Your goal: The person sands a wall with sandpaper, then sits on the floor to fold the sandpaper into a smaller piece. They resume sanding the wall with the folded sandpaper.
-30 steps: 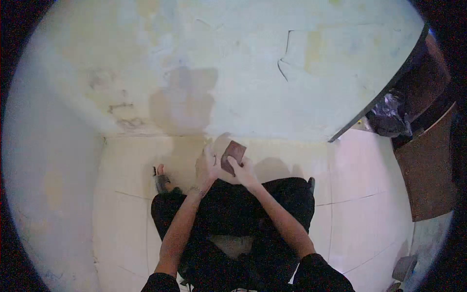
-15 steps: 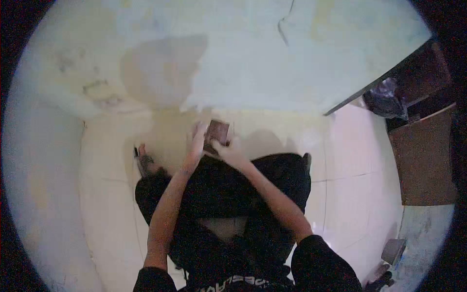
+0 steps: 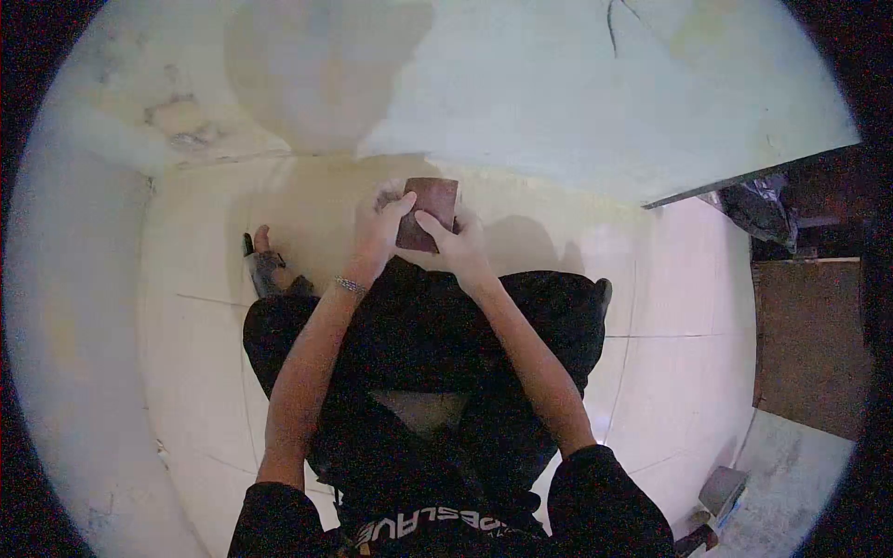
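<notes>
A reddish-brown rectangular sheet (image 3: 433,195), which looks like sandpaper, is held up in front of my knees, slightly bowed at its top edge. My left hand (image 3: 379,228) grips its left side, thumb lying on the near face. From the right, my right hand (image 3: 459,244) holds the lower part, its thumb pressed on the face too. Most of the other fingers are behind the sheet, out of sight. A bracelet (image 3: 351,286) circles my left wrist.
Ahead stands a pale, patchy wall (image 3: 521,102) with stains at left. My black-clad legs (image 3: 419,325) are folded on the tiled floor (image 3: 679,288). At right are a dark plastic bag (image 3: 758,212), a brown panel (image 3: 807,344) and a grey block-like object (image 3: 722,489).
The view has shifted, and both hands with the sheet appear higher. My left hand, flatter beside the sheet before, now has its thumb on the face. More of the sheet shows.
</notes>
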The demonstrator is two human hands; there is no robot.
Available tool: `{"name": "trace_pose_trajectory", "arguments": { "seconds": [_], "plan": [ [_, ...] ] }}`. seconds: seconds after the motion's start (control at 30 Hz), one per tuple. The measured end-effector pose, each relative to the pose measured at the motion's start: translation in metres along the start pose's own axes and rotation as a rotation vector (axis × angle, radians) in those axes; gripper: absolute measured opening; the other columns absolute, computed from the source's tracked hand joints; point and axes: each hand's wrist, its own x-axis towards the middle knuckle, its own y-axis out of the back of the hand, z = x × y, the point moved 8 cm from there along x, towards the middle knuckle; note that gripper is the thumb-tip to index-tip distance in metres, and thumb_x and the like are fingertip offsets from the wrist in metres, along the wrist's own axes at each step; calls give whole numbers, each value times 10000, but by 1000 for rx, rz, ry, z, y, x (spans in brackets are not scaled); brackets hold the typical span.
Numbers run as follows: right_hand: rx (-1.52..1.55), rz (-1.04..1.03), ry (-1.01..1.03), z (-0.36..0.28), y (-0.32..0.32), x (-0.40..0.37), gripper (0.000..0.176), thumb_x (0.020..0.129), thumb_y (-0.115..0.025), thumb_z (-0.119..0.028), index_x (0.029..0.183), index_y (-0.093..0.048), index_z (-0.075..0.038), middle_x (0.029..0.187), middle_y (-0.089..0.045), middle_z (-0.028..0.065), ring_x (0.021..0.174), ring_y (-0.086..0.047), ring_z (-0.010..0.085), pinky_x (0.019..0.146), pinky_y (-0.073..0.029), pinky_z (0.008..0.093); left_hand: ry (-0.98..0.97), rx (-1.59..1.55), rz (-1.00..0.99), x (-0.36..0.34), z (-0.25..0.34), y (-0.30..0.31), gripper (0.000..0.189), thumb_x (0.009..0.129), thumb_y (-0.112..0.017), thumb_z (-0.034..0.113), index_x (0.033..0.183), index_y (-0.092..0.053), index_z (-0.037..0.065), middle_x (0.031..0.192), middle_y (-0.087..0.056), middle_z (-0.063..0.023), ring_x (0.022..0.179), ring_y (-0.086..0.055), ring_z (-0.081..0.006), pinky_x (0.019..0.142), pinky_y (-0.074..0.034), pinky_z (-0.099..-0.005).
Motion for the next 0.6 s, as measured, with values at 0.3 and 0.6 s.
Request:
{"name": "trace_pose_trajectory", "arguments": {
  "seconds": [0.3,0.6],
  "plan": [
    [223,-22,-127,25,4,13,449,980,-408,-380,1230,-514,-24,1158,-593,80,1048,-556,171,936,-424,346,65,310,213,-12,12,4,244,807,-706,137,994,-633,-1,839,-636,-46,729,-608,-113,591,-510,-264],
    [456,-232,-191,11,-7,4,466,955,-456,-432,1235,-506,-63,1119,-591,48,953,-575,163,831,-484,328,-105,228,114,-6,22,0,204,782,-737,129,868,-660,-39,735,-640,-72,629,-597,-123,583,-516,-248]
  ]
}}
